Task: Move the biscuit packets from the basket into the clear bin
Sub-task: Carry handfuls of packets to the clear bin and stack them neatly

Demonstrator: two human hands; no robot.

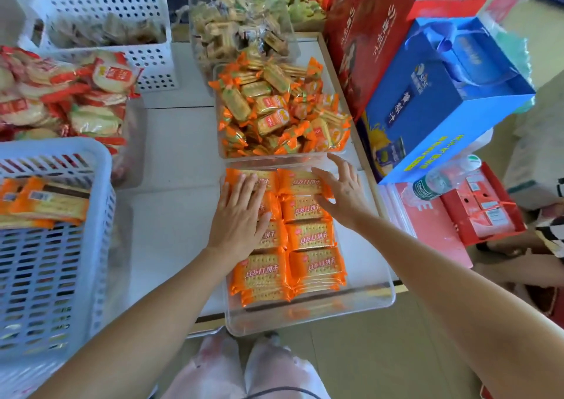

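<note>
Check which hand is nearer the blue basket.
Left. The left hand lies on the left column of biscuit packets in the clear bin, toward the blue basket; the right hand rests on the right column, farther away.

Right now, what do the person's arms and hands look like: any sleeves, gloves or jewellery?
The left forearm and right forearm are bare to the frame edge, and no sleeves show. The left hand and right hand wear no gloves, and no ring, watch or bracelet is visible.
</note>
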